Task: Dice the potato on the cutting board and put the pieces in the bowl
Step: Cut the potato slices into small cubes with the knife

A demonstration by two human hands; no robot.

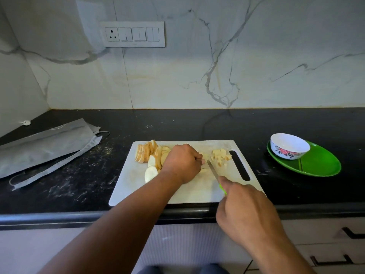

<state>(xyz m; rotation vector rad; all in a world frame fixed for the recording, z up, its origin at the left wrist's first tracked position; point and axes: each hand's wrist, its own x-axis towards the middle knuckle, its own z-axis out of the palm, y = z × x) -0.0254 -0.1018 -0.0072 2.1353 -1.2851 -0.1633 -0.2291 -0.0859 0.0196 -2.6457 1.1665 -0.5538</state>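
White plastic cutting board [189, 190] sits on the black bench [79, 175], and you are mid-cut on it. Your left hand [182, 162] is curled over a few potato pieces, pinning them, fingertips tucked right beside the blade. Your right hand [246, 212] grips the green-handled knife [214, 172], its tip angled toward those fingers.

That closeness is the main risk: if the blade skids on a wet cut face, it runs straight into your left fingertips. Your wrist hides the pieces underneath, so I can't tell how many you hold or how steady they lie; a stack that shifts would send the cut crooked.

A small pile of diced potato [220, 155] lies near the board's handle slot, close to the edge, so a careless sweep could push bits onto the bench. The uncut slices [152, 155] fan out pale yellow with brown skin at the board's far left, leaning on one another.

The bowl [289, 146] stands well apart on a green plate [320, 165], apparently empty, so carrying pieces across may drop some.
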